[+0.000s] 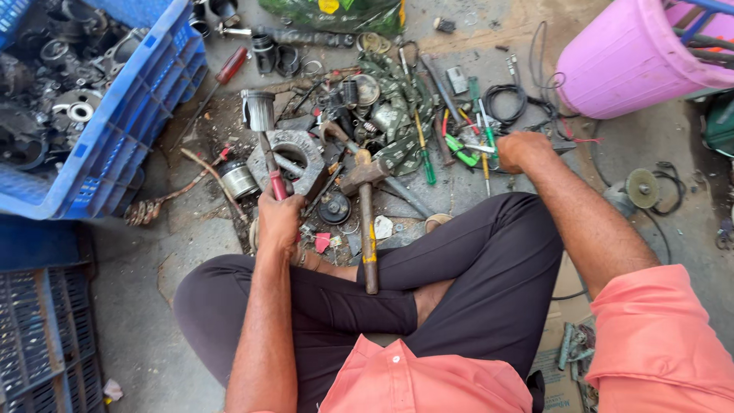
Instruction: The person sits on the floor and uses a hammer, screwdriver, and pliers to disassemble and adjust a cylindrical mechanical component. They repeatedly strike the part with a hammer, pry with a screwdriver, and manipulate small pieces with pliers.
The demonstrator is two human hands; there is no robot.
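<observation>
I sit cross-legged on a concrete floor. My left hand (pixel 279 218) grips a red-handled tool (pixel 274 177) whose shaft rises to a metal piston (pixel 258 109) standing over a grey metal ring block (pixel 294 159). My right hand (pixel 520 149) reaches into a heap of hand tools and closes around something among green-handled screwdrivers (pixel 459 149); what it holds is hidden. A hammer (pixel 367 222) with a wooden handle lies between my knees, head pointing away.
A blue plastic crate (pixel 130 115) full of dark engine parts stands at the left. A pink bucket (pixel 627 61) is at the upper right. Black cables (pixel 505 99), a small round motor part (pixel 238 180) and a round wheel (pixel 641 187) lie around.
</observation>
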